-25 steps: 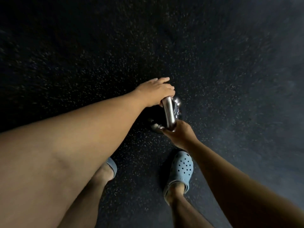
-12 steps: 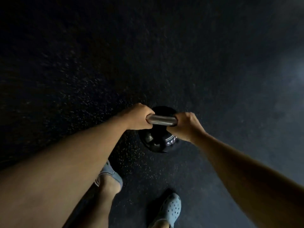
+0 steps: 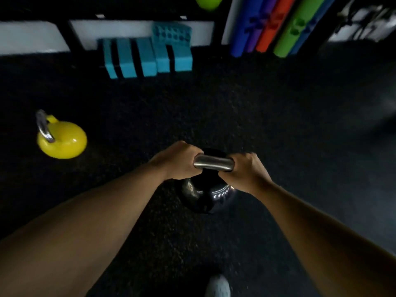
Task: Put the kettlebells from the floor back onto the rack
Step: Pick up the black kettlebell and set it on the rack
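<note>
A black kettlebell (image 3: 205, 194) with a steel handle hangs in the middle of the view, held by both hands. My left hand (image 3: 180, 160) grips the left end of the handle and my right hand (image 3: 246, 170) grips the right end. A yellow kettlebell (image 3: 64, 139) with a steel handle sits on the dark floor to the left, well apart from my hands. A black rack frame (image 3: 68, 37) runs along the back wall at the top.
Several teal foam blocks (image 3: 147, 54) stand on the floor under the rack. Coloured foam rollers (image 3: 272, 24) lean at the back right. A green ball (image 3: 207, 2) shows at the top edge. One light blue shoe (image 3: 217, 286) is at the bottom.
The view has swung up from bare floor to the wall with the rack, blocks and rollers. The black kettlebell stays gripped by both hands. The yellow kettlebell has come into view.
</note>
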A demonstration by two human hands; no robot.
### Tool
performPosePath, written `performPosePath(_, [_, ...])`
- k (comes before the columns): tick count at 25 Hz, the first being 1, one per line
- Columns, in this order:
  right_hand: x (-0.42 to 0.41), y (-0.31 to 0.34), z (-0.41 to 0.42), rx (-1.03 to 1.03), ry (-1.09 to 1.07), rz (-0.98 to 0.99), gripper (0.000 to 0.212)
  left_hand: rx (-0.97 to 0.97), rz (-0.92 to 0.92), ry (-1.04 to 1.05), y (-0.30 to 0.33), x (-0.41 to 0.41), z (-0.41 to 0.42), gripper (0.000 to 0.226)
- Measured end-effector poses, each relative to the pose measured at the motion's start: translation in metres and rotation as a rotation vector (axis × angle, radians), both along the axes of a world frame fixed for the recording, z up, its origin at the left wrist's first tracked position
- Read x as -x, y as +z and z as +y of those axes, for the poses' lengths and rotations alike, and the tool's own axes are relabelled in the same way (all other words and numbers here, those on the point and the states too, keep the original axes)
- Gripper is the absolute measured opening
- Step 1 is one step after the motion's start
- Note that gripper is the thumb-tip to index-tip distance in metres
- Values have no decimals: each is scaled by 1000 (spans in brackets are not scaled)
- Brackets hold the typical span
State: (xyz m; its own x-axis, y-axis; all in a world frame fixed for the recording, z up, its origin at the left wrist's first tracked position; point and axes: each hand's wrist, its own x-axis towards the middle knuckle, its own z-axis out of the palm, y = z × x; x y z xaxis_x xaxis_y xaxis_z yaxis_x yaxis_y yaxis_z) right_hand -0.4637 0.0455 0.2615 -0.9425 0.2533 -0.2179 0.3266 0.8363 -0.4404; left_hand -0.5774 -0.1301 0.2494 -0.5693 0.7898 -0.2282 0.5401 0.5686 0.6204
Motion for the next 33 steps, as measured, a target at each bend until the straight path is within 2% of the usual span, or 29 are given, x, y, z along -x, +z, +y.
performPosePath(3, [125, 23, -14, -29, 107, 87, 19, 24, 126, 120, 24, 107, -26, 9])
performPosePath(7, [288, 42, -34, -86, 248, 208, 6, 26, 237, 249, 45, 242, -55, 20])
performPosePath(11, [433, 52, -62, -106, 340, 336, 19, 32, 279, 403, 62, 364, -84, 25])
performPosePath(15, [569, 66, -95, -22, 401, 319, 27, -28, 325, 529, 74, 482, -119, 23])
performPosePath(18, [664, 69, -114, 36, 388, 304, 24, -49, 343, 539, 79, 581, -136, 16])
performPosePath(24, [817, 70, -130, 21, 376, 344, 26, -76, 442, 584, 80, 727, -150, 22])
performPosePath(27, [894, 63, -122, 2, 363, 387, 20, -26, 438, 589, 78, 800, -142, 10])
performPosePath(30, [963, 59, -110, -1, 380, 397, 19, -21, 456, 642, 76, 864, -127, 10])
performPosePath(33, [1018, 53, -96, 2, 362, 404, 25, -20, 515, 635, 70, 917, -112, 17])
